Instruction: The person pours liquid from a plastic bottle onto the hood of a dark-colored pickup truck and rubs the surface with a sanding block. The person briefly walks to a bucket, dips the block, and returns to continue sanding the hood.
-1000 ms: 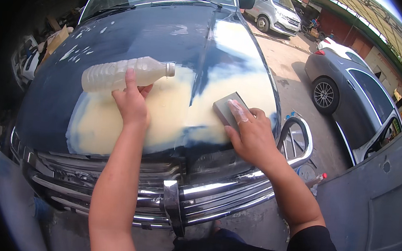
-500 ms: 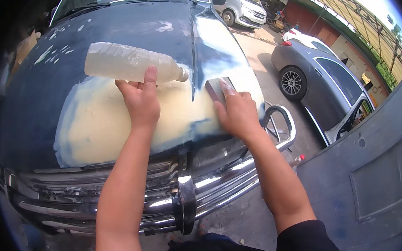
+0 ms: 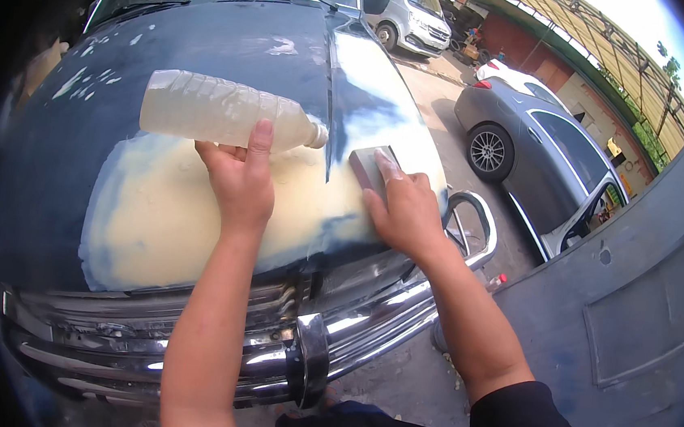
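Observation:
My left hand [image 3: 239, 184] grips a clear plastic bottle [image 3: 205, 106] of cloudy liquid, held on its side above the dark car hood [image 3: 43, 187], its neck pointing right. Cream-coloured filler patches [image 3: 159, 214] cover the front and right side of the hood. On the right patch, my right hand [image 3: 403, 207] grips a grey sanding block [image 3: 366, 171], pressed flat on the surface, with whitish residue on one finger.
A chrome grille guard [image 3: 372, 330] runs along the car's front. Beyond stand a white van [image 3: 416, 21], a grey sedan [image 3: 541, 166] and a white car. A large grey panel [image 3: 627, 303] is close at my right, near a red-capped bottle [image 3: 497, 282].
The view has shifted since a second ago. The bottle moved right with my left hand and now lies more level; in the last half second the block moved slightly down toward me.

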A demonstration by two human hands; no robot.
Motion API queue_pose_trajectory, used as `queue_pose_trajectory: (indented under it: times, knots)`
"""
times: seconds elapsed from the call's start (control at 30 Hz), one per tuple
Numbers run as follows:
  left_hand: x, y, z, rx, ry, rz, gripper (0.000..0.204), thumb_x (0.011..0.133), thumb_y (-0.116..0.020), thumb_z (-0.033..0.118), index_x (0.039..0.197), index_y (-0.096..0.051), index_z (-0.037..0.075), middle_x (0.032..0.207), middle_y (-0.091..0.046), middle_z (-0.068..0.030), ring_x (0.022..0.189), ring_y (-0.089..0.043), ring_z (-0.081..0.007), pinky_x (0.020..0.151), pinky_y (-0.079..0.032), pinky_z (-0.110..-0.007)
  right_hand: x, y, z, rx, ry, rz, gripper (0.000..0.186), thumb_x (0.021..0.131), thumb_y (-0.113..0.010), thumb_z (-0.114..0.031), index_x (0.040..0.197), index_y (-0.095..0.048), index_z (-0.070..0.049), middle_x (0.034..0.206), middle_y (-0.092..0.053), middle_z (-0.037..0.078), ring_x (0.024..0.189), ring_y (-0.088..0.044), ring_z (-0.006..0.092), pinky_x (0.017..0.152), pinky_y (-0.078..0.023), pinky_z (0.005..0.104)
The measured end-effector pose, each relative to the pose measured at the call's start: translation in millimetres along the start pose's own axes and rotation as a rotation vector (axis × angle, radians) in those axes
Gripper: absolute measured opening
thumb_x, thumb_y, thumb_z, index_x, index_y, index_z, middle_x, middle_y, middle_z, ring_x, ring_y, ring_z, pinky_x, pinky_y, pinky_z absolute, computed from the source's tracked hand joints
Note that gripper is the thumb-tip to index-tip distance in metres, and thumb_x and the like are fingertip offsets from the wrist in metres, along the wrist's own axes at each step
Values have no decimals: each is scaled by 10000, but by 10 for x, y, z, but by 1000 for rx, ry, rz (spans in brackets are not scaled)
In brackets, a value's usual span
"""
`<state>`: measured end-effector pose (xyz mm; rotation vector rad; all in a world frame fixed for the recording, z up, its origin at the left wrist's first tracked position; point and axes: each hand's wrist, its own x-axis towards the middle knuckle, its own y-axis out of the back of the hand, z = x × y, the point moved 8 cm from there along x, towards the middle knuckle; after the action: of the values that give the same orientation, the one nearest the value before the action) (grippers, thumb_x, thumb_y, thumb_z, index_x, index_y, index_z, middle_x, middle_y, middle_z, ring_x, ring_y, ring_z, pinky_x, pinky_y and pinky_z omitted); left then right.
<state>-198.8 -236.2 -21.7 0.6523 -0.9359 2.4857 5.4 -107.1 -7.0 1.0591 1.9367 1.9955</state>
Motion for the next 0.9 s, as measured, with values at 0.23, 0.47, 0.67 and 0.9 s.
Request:
queue_pose_trajectory:
  times: [0.23,0.47,0.67,0.9]
  knots:
    - [-33,-121,-37,-49,37,-33,665,967,-673,236,1425,-237,31,1298,-522,-133,1132,-583,-201,887,-531,-343,406,-25,172,-64,-120,19,569,919,-598,-296,1433,-484,-82,1337,-608,97,1081,-552,393,894,-491,502]
    - [9,-50,26,-40,25,-35,655,975,-663,238,1425,-234,29,1298,-518,-134,1135,-579,-203,896,-530,-356,283,-39,26,-62,-86,-56,596,931,-587,-302,1464,-443,-79,1398,-562,102,1093,-541,392,901,-491,502]
    - [28,43,-38,-37,34,-1,659,977,-660,247,1424,-231,24,1297,-517,-139,1131,-579,-206,890,-534,-356,-44,-29,-256,-62,7,81,608,882,-641,-267,1435,-478,-73,1361,-583,118,1005,-572,386,812,-517,504]
    - [-2,-142,-10,-92,46,-51,667,971,-665,204,1420,-213,6,1306,-502,-155,1148,-572,-214,922,-506,-351,457,18,109,-83,-173,-51,592,948,-560,-313,1484,-423,-102,1410,-553,77,1121,-535,403,927,-477,523]
